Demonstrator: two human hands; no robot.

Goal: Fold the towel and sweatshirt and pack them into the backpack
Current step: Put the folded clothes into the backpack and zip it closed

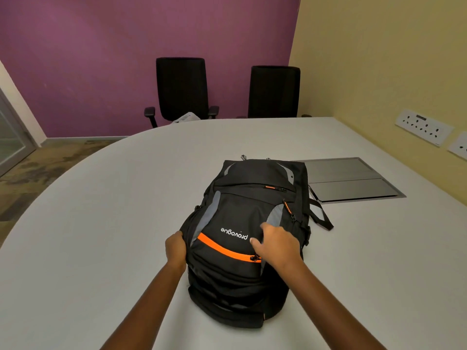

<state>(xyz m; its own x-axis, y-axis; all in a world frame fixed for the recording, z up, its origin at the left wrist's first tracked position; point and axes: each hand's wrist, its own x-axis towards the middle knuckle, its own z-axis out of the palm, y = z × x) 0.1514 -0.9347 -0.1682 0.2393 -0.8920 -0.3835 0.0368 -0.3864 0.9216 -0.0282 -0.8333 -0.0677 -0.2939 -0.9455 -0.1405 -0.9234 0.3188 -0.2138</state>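
Two hands are on the black fabric backpack, which lies front-up on the pale grey oval table. The left hand grips the pack's side with curled fingers. The right hand rests loosely spread on the front panel, just above the pull end of the orange zip, and holds nothing. Neither towel nor sweatshirt is in sight. The pack bulges, so they are probably inside, though I cannot tell. As I judge it, a tug from the one-sided left grip could twist or roll the stuffed pack. A main zip not fully closed, hidden here, could spill folded cloth. The loose black strap beside the recessed grey metal hatch could catch its rim if the pack is dragged
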